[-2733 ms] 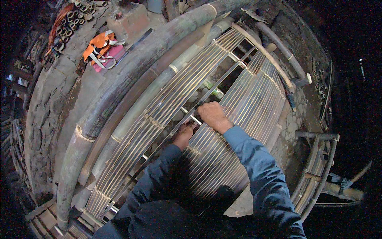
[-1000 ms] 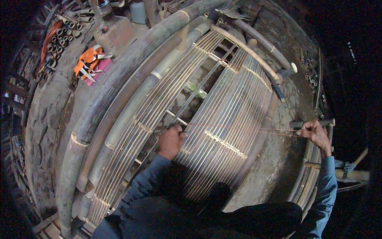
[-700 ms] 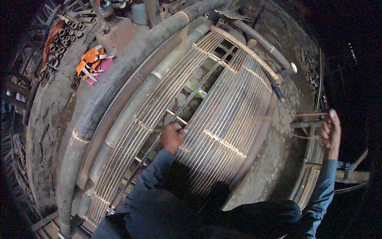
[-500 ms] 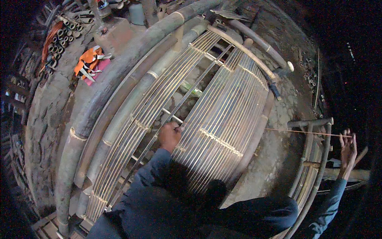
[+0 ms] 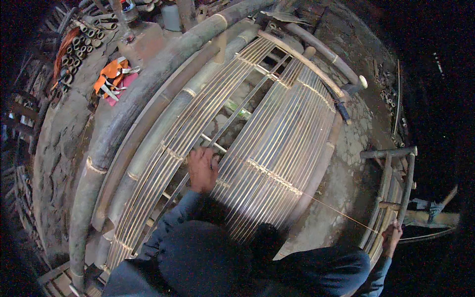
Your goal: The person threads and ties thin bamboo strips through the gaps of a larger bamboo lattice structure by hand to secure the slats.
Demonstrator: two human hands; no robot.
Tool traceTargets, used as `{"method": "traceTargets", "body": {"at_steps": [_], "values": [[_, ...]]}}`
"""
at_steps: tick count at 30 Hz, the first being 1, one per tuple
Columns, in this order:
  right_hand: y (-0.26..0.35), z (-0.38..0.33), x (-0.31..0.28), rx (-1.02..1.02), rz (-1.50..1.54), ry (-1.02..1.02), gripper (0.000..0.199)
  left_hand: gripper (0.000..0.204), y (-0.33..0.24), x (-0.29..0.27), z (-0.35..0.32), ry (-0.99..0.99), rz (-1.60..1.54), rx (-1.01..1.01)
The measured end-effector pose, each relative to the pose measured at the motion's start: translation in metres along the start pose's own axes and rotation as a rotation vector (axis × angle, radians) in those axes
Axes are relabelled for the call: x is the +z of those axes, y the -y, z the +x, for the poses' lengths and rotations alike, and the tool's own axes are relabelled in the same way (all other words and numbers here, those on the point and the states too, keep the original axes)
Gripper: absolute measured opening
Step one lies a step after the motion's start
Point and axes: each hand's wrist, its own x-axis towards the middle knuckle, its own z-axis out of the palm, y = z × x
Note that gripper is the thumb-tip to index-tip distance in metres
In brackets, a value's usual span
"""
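While the left hand (image 5: 202,169) presses flat on the bamboo slats (image 5: 277,148), the right hand (image 5: 391,238) pinches a thin strip (image 5: 336,211) stretched far off to the right.

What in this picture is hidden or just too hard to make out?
- Head view: the left hand rests on the panel of pale bamboo slats; its fingertips are hidden, so its grip is unclear.
- The right hand sits at the dark rim; fingers too small to read.
- The thin taut strand fades over the slats.
- The orange-and-white bundle is too small to identify.

Pale tan bamboo slats (image 5: 277,148); orange cloth (image 5: 110,72); blue sleeves (image 5: 170,220)
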Motion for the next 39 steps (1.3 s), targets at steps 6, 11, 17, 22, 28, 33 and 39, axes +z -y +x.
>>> {"method": "traceTargets", "body": {"at_steps": [6, 11, 17, 22, 28, 33, 39], "values": [[0.070, -0.001, 0.194, -0.262, -0.622, 0.228, 0.029, 0.018, 0.029, 0.008, 0.026, 0.087, -0.032, -0.179], [0.135, -0.028, 0.381, -0.313, -0.624, 0.801, 0.036, 0.009, 0.015, 0.026, 0.026, 0.181, -0.223, -0.395], [0.146, -0.107, 0.627, -0.661, -0.508, 1.328, 0.019, 0.014, 0.037, 0.047, 0.020, 0.148, -0.805, -0.875], [0.105, -0.121, 0.755, -1.428, -0.737, 1.072, 0.005, 0.022, 0.107, 0.108, -0.017, -0.033, -1.004, -0.575], [0.076, -0.146, 0.786, -1.460, -0.983, 1.201, 0.009, 0.039, 0.104, 0.121, 0.001, 0.189, -0.623, -0.782], [0.062, -0.152, 0.787, -1.528, -0.836, 1.176, 0.007, 0.022, 0.105, 0.146, -0.014, -0.047, -1.018, -0.722], [0.093, -0.146, 0.764, -1.260, -0.969, 1.101, 0.014, 0.010, 0.078, 0.106, 0.008, 0.111, -0.525, -0.666]]}}
